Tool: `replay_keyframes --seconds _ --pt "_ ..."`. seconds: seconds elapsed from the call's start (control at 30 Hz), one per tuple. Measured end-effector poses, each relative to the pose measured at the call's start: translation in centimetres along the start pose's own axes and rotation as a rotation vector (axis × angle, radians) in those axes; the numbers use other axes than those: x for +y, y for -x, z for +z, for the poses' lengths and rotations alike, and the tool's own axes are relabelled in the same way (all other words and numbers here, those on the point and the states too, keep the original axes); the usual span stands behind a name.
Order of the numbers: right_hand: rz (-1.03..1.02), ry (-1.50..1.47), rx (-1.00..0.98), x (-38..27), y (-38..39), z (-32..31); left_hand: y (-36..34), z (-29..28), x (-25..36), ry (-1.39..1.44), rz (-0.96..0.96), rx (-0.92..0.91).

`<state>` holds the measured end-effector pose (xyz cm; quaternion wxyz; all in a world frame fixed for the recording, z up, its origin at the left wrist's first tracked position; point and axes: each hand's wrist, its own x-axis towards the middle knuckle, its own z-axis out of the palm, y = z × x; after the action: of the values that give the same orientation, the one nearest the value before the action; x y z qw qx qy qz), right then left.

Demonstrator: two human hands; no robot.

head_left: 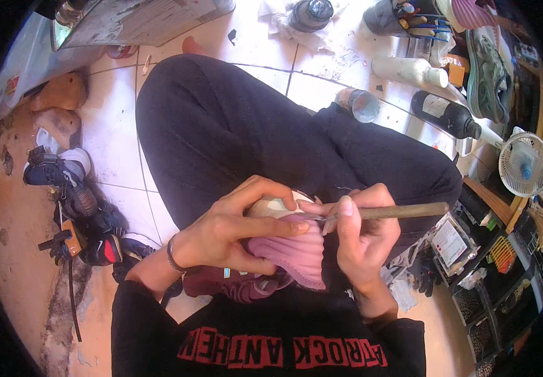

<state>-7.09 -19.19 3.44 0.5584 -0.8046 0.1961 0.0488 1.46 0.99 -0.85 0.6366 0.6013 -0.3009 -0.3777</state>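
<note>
In my lap lies a mauve shoe with a ribbed sole [293, 251] and a cream part showing near its end. My left hand [233, 226] is closed around it, thumb and fingers pressing on both sides of the ribbed edge. Pinched in my right hand [367, 235] is a slim wooden-handled tool [406, 211], its handle pointing right. The tool's narrow tip meets the shoe's edge beside my left fingertips; its exact shape is too small to tell. A maroon part [211, 281] of the shoe shows under my left wrist.
Several shoes [105, 220] lie left on the floor. A white bottle [409, 71], a dark bottle [445, 114], a glass jar [359, 105] and a small fan [524, 163] stand at the right. A tool cup [389, 17] and a dark jar [311, 14] are farther off.
</note>
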Motion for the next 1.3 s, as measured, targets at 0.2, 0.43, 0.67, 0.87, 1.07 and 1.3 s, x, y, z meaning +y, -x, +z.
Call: replay_keyframes --seconds 0.2,0.43,0.67,0.87,1.07,1.3 --pt "0.087 -0.2 0.029 0.1 0.0 0.02 0.05 0.02 -0.07 0.009 -0.004 -0.003" --pt "0.125 -0.384 0.076 -0.19 0.03 0.48 0.07 -0.38 -0.19 -0.002 -0.019 -0.037" --pt "0.113 -0.29 0.019 -0.38 -0.05 0.03 0.14 -0.4 -0.3 0.004 0.002 -0.037" --pt "-0.018 -0.078 -0.055 -0.56 -0.24 -0.11 0.1 -0.32 -0.09 -0.011 -0.004 -0.039" --pt "0.014 -0.155 0.066 -0.51 -0.41 0.0 -0.01 -0.13 0.16 -0.028 -0.015 -0.023" --pt "0.169 -0.415 0.099 -0.25 -0.08 0.01 -0.13 -0.5 0.04 -0.028 -0.014 -0.051"
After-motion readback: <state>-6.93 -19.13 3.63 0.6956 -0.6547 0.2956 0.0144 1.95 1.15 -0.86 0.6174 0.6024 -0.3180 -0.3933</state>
